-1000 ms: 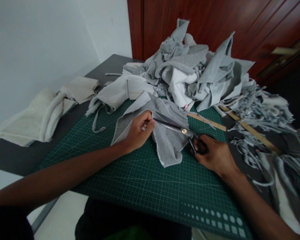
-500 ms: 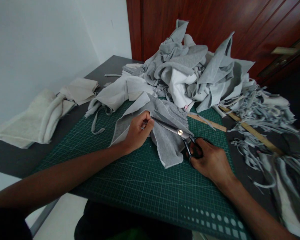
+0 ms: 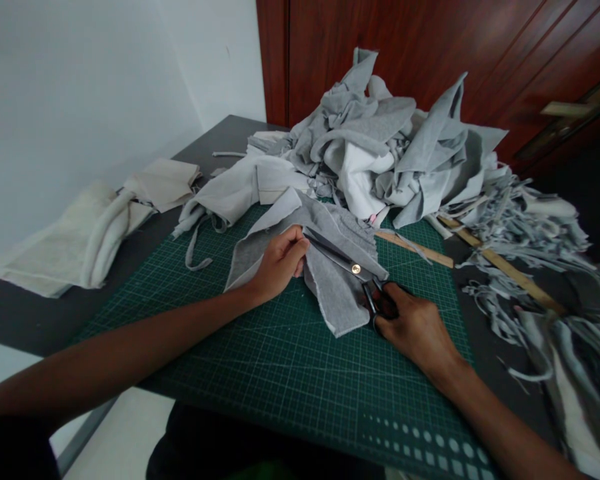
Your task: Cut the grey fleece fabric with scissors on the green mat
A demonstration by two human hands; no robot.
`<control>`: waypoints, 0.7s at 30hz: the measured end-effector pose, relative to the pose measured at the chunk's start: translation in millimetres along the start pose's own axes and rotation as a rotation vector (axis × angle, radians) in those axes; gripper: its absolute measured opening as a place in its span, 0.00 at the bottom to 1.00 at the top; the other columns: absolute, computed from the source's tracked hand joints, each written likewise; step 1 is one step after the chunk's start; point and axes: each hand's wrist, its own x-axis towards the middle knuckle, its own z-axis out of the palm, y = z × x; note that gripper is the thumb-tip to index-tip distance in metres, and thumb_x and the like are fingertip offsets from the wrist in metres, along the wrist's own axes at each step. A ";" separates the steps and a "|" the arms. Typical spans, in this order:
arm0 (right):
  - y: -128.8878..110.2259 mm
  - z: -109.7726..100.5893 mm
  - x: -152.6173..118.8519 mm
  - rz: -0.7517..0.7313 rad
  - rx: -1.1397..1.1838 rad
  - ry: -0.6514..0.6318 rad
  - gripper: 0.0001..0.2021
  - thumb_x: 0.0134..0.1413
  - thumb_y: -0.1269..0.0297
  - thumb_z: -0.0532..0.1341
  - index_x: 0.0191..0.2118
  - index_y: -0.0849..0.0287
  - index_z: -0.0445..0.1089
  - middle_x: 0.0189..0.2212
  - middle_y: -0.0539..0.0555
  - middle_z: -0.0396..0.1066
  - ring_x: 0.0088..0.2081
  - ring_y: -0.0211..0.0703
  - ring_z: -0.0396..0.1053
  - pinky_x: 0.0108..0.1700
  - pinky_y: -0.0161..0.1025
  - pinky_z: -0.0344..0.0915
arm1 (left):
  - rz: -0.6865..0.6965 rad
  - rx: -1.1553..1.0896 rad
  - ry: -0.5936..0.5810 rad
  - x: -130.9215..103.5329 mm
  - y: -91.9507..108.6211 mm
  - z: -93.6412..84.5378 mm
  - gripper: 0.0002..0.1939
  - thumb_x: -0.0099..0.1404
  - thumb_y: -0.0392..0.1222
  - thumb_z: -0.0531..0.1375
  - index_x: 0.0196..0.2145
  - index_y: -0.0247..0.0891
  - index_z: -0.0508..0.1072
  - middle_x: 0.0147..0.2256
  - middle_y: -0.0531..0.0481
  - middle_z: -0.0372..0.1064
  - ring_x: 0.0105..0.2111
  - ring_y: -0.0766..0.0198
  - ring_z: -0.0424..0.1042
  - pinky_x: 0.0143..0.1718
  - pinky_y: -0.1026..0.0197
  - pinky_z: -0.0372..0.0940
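My right hand (image 3: 417, 327) grips the black handles of a pair of scissors (image 3: 356, 269), whose blades point left across a piece of grey fabric (image 3: 337, 300). The blade tips reach close to the fingers of my left hand (image 3: 281, 262). Those fingers are closed in a pinch on the fabric near its middle; the pinched bit is mostly hidden. Lying loosely on the green cutting mat (image 3: 280, 367), the fabric has one corner hanging toward me, below the scissors.
A heap of grey and white fabric (image 3: 370, 133) rises at the back. Cream fabric pieces (image 3: 100, 233) lie on the left. Thin cut strips (image 3: 535, 213) pile up on the right, with a wooden ruler (image 3: 510, 267) among them. Behind stands a brown door (image 3: 320, 60).
The scissors and my right hand have shifted slightly left, and the handles sit closer together. My left hand keeps its pinch on the fabric.
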 end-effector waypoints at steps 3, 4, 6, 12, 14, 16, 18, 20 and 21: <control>2.5 0.0 0.4 -0.017 0.016 0.000 0.06 0.47 0.69 0.57 0.34 0.55 0.65 0.23 0.48 0.70 0.22 0.39 0.68 0.25 0.34 0.58 | -0.001 -0.024 -0.019 0.9 -0.4 -0.5 0.14 0.68 0.47 0.56 0.27 0.41 0.59 0.16 0.61 0.56 0.13 0.74 0.57 0.13 0.69 0.55; 3.2 -0.2 0.5 -0.024 0.022 -0.003 0.06 0.48 0.69 0.57 0.34 0.55 0.65 0.24 0.48 0.71 0.23 0.39 0.69 0.26 0.34 0.58 | -0.002 -0.028 -0.024 1.1 -0.9 -0.7 0.14 0.68 0.47 0.56 0.27 0.41 0.59 0.16 0.61 0.56 0.13 0.74 0.57 0.13 0.69 0.55; 4.6 -0.5 0.7 -0.034 0.033 -0.006 0.06 0.49 0.70 0.57 0.35 0.56 0.65 0.25 0.49 0.72 0.24 0.40 0.70 0.27 0.34 0.60 | -0.007 -0.033 -0.026 1.6 -2.1 -1.2 0.14 0.68 0.46 0.56 0.27 0.41 0.59 0.16 0.61 0.57 0.13 0.74 0.58 0.13 0.69 0.55; 6.7 -1.3 1.0 -0.036 0.069 0.000 0.02 0.53 0.69 0.58 0.34 0.56 0.65 0.24 0.49 0.71 0.23 0.39 0.70 0.26 0.34 0.58 | -0.002 -0.030 -0.030 0.9 -1.1 -0.9 0.14 0.68 0.46 0.56 0.26 0.41 0.59 0.16 0.61 0.56 0.13 0.74 0.57 0.13 0.69 0.54; 6.2 -1.9 1.2 -0.044 0.078 0.011 0.01 0.54 0.69 0.58 0.33 0.56 0.65 0.23 0.48 0.71 0.23 0.39 0.69 0.25 0.34 0.57 | 0.024 0.002 -0.050 -1.3 1.1 0.2 0.14 0.68 0.46 0.56 0.27 0.40 0.59 0.17 0.60 0.56 0.14 0.74 0.57 0.14 0.69 0.55; 5.5 -2.2 1.6 -0.054 0.081 0.029 0.01 0.55 0.68 0.58 0.32 0.56 0.65 0.23 0.48 0.70 0.22 0.38 0.68 0.24 0.34 0.56 | 0.053 0.050 -0.082 -4.2 3.3 1.6 0.14 0.68 0.46 0.56 0.27 0.40 0.60 0.17 0.60 0.57 0.15 0.74 0.57 0.15 0.70 0.55; 4.9 -2.0 2.4 -0.051 0.076 0.041 0.02 0.55 0.67 0.59 0.31 0.56 0.66 0.22 0.48 0.69 0.21 0.37 0.66 0.23 0.34 0.55 | 0.075 0.076 -0.105 -6.7 4.7 2.7 0.14 0.68 0.46 0.56 0.27 0.40 0.60 0.18 0.60 0.56 0.15 0.74 0.57 0.15 0.70 0.53; 5.0 -1.5 3.6 -0.032 0.075 0.050 0.04 0.56 0.65 0.60 0.31 0.56 0.66 0.21 0.48 0.68 0.19 0.36 0.64 0.23 0.34 0.54 | 0.091 0.081 -0.106 -7.8 5.3 3.4 0.13 0.68 0.45 0.56 0.27 0.40 0.58 0.19 0.61 0.54 0.15 0.74 0.56 0.14 0.70 0.52; 5.4 -1.3 4.3 -0.017 0.080 0.054 0.05 0.56 0.64 0.60 0.30 0.56 0.66 0.20 0.47 0.68 0.19 0.36 0.64 0.23 0.34 0.54 | 0.098 0.084 -0.097 -7.8 5.3 3.5 0.13 0.68 0.44 0.55 0.27 0.41 0.58 0.19 0.61 0.54 0.15 0.74 0.56 0.14 0.70 0.51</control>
